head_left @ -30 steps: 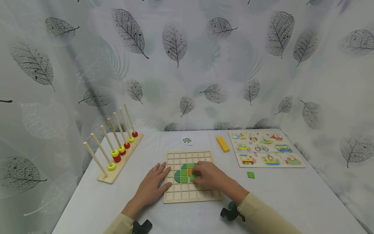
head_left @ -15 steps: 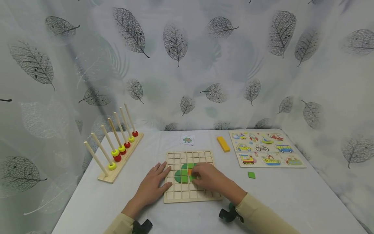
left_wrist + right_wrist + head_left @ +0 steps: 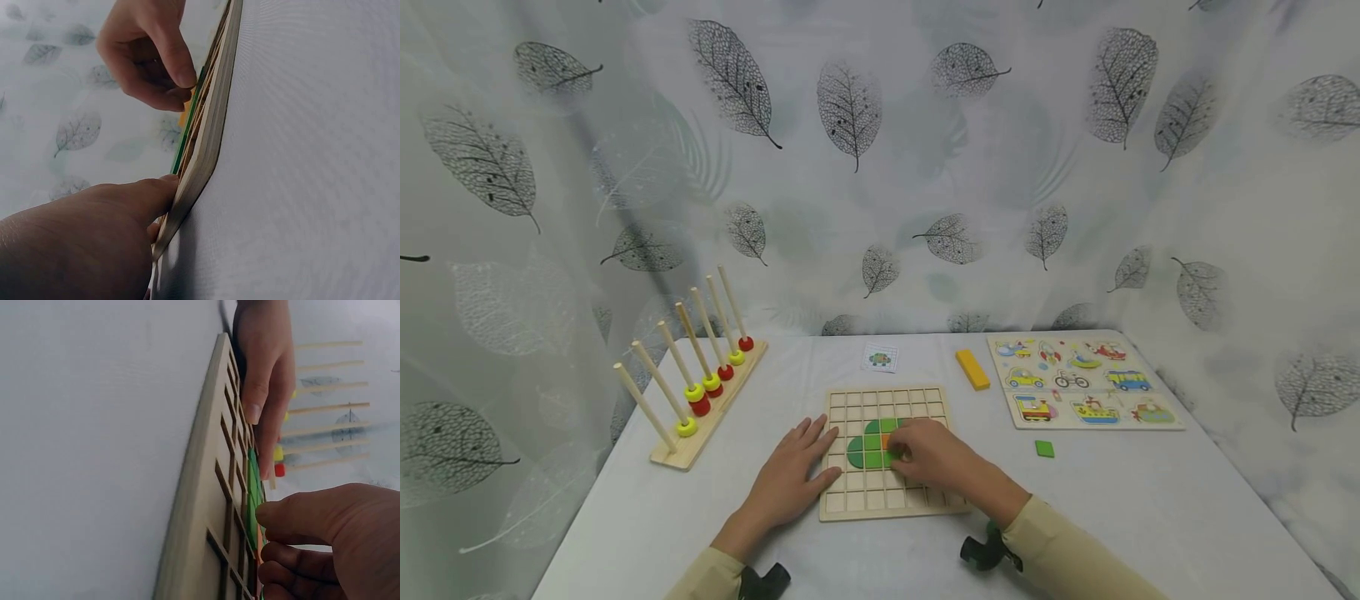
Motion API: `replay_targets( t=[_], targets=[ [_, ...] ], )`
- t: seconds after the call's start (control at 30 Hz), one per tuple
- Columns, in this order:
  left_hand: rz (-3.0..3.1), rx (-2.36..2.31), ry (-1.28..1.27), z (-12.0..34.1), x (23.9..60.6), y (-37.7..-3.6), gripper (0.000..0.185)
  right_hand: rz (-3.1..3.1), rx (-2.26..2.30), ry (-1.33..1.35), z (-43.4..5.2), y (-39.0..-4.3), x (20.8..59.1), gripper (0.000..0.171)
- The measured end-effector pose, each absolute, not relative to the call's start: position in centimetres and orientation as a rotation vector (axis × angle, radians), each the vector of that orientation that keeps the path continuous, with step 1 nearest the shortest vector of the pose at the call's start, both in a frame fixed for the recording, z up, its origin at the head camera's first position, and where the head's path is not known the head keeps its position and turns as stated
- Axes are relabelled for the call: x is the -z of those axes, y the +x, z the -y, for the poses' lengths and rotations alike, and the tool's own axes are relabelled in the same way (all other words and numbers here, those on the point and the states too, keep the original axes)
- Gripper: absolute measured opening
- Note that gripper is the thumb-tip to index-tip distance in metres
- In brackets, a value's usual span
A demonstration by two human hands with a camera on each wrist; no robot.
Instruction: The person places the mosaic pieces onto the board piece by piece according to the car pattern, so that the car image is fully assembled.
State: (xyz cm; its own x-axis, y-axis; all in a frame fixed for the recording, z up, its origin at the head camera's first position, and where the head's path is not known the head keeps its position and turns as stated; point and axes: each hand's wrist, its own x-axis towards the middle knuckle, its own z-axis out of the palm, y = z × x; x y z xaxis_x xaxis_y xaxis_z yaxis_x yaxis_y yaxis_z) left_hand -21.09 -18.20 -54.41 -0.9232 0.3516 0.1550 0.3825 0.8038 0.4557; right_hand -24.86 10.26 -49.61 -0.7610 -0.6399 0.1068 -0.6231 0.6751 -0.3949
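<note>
Head view: right hand (image 3: pixel 936 457) pinches green piece (image 3: pixel 893 456), left hand (image 3: pixel 793 479) flat.

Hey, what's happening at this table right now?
A person is fitting coloured tiles into a wooden grid board. The left hand lies flat on the board's left edge, steadying it. The right hand pinches a small green tile beside the green pieces already laid there.
</note>
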Motion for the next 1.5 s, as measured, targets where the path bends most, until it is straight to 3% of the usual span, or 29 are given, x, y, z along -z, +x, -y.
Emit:
replay_targets(
  t=[0.37,0.8,1.17,1.5],
  targets=[
    [2.919,0.761,-0.597,18.2,54.4,-21.1,0.067,-2.862,0.67,-0.895,-13.4,-25.0,47.1,0.02],
    [2.933,0.758,-0.596,18.2,54.2,-21.1,0.066,-2.994,0.665,-0.778,-20.9,-25.2,44.6,0.026],
    [2.926,0.759,-0.604,18.0,54.2,-21.1,0.066,-3.049,0.635,-0.54,-28.0,-24.0,44.9,0.029],
    [2.902,0.795,-0.624,18.3,54.8,-21.3,0.069,-2.916,0.644,-0.304,-31.6,-23.2,46.5,0.037]
  ],
)
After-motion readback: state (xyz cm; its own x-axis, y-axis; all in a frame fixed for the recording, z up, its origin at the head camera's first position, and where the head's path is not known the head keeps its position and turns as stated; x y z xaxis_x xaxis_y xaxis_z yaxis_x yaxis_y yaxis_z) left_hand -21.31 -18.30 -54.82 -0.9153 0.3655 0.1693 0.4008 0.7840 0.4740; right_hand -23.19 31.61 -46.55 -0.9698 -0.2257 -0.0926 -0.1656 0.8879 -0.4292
